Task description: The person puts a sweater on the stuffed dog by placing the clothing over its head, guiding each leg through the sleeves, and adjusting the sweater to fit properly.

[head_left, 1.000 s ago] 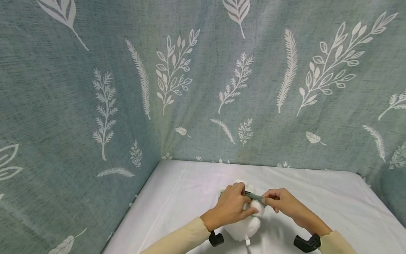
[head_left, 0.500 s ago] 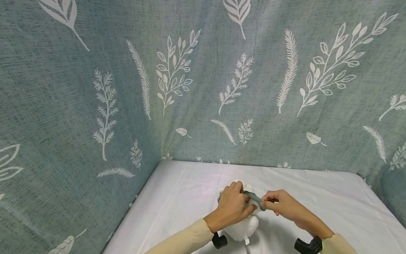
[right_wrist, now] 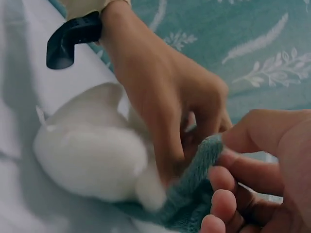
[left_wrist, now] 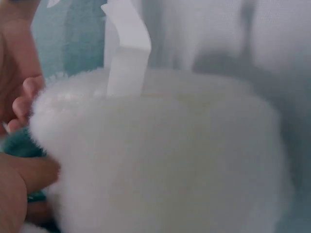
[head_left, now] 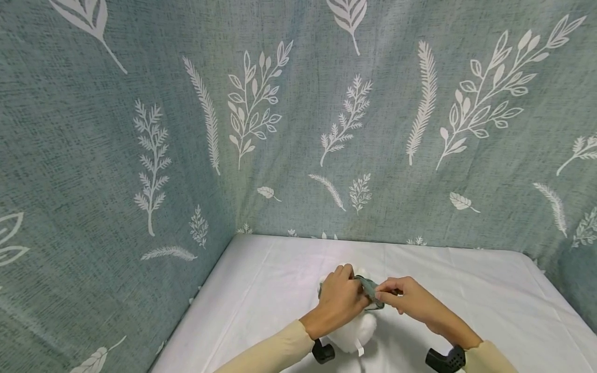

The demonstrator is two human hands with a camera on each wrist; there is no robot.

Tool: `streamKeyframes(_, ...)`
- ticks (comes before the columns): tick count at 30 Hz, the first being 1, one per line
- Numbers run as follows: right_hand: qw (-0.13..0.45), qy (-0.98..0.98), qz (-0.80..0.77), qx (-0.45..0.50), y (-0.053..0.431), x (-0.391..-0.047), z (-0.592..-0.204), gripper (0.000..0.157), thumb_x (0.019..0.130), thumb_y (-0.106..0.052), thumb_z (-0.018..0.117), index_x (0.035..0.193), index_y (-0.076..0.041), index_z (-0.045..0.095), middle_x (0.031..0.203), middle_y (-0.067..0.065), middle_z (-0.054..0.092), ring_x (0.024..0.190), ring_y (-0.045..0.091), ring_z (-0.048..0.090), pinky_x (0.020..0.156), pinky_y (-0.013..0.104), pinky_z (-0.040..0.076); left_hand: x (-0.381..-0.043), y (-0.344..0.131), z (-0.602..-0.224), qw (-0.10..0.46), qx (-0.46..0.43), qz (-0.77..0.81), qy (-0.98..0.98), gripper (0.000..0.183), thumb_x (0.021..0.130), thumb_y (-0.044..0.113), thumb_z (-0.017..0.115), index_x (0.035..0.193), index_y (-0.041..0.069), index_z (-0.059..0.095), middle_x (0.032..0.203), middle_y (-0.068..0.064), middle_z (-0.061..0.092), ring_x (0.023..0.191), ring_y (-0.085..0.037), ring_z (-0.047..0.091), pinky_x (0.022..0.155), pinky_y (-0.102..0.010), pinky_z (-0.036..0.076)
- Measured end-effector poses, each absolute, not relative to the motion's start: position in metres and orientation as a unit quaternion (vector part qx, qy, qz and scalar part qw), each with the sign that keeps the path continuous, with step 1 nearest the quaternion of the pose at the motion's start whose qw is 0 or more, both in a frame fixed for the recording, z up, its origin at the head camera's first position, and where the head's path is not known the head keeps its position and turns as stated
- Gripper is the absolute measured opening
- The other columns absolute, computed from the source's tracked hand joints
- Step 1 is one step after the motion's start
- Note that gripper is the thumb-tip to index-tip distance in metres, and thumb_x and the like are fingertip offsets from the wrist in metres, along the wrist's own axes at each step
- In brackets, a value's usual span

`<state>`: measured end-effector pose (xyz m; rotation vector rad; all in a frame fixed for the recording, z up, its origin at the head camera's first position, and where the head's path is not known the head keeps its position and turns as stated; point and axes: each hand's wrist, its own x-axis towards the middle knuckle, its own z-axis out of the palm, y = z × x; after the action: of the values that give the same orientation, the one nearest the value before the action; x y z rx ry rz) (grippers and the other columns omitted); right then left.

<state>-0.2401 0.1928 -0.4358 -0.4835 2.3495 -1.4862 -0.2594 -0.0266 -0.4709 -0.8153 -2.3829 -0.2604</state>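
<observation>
A white fluffy plush toy [head_left: 355, 331] sits on the white-covered surface, with a white fabric tag [left_wrist: 127, 63] sewn on its body. Around its upper part lies a green knitted cloth piece [right_wrist: 192, 182], like a small garment or scarf. My left hand [head_left: 337, 299] grips the toy from above, fingers curled and thumb down at the green knit. On the right side of the toy, my right hand [head_left: 404, 298] pinches the edge of the knit between thumb and index finger, pulling it taut and away. The toy's front and head are mostly hidden behind the left hand.
White cloth [head_left: 270, 290] covers the work surface. Blue-green curtains [head_left: 289, 129] with white leaf prints rise at the back and left. Black camera mounts [head_left: 445, 358] sit on both wrists, below cream sleeves.
My right hand has moved slightly left and toward the toy, carrying the pinched knit edge with it. More of the knit shows spread over the toy's right side. The left hand keeps its hold.
</observation>
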Motion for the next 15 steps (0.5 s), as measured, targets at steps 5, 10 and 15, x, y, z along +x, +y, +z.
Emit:
streamKeyframes(5,0.137,0.828,-0.535,-0.099,0.205,-0.243,-0.444,0.037,0.101,-0.043,0.065,0.118,-0.01,0.071,0.092,0.007,0.062,0.068,0.016,0.048,0.061,0.032,0.047,-0.259,-0.034,-0.474,0.275,-0.315,-0.133,-0.899,0.024,0.085,0.045,0.084,0.084,0.022,0.077,0.081,0.009,0.041,0.069,-0.005,0.036,0.062,-0.019,0.031)
streamKeyframes(10,0.109,0.847,-0.515,-0.073,0.213,-0.246,-0.46,0.029,0.101,-0.035,0.067,0.114,-0.009,0.07,0.092,0.01,0.063,0.071,0.022,0.052,0.059,0.034,0.045,-0.26,-0.037,-0.476,0.283,-0.305,-0.178,-0.892,0.037,0.079,0.045,0.089,0.086,0.019,0.063,0.084,0.007,0.044,0.065,-0.004,0.037,0.06,-0.017,0.032)
streamKeyframes(15,0.092,0.858,-0.495,-0.097,0.214,-0.25,-0.473,0.025,0.1,-0.027,0.07,0.116,-0.008,0.071,0.092,0.011,0.068,0.077,0.027,0.059,0.059,0.034,0.048,-0.261,-0.038,-0.472,0.238,-0.32,-0.207,-0.893,0.05,0.08,0.042,0.089,0.113,0.019,0.058,0.1,-0.001,0.045,0.062,-0.006,0.038,0.053,-0.018,0.033)
